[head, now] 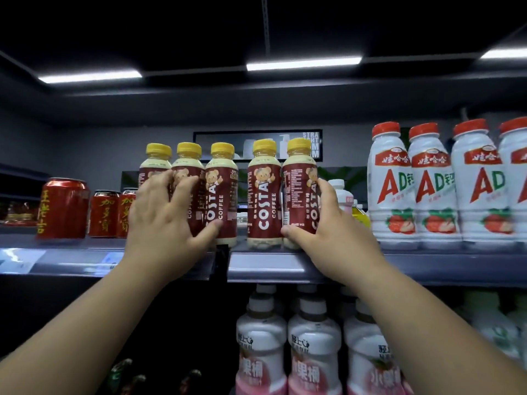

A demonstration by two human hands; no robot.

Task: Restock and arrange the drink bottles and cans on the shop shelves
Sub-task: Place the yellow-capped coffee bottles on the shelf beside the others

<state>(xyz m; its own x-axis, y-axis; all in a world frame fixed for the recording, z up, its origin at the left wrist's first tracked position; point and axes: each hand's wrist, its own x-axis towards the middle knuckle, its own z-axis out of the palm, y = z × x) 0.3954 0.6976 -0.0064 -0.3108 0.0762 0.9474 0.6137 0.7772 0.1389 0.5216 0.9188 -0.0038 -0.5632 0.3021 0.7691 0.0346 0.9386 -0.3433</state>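
Several Costa Coffee bottles with yellow caps and dark red labels stand in a row at the front of the upper shelf [285,266]. My left hand [165,220] is spread over the left group of Costa bottles [221,192], fingers across two bottles and thumb against the third. My right hand [328,226] wraps the rightmost Costa bottle [298,195], thumb at its base and fingers round its right side. Another Costa bottle [263,195] stands untouched just left of it. A small gap separates the two groups.
Red herbal tea cans [64,208] stand left of the Costa bottles. White AD milk bottles with red caps [392,183] fill the shelf's right end. Pink and white drink bottles [313,346] stand on the shelf below. Small bottles [346,199] sit behind my right hand.
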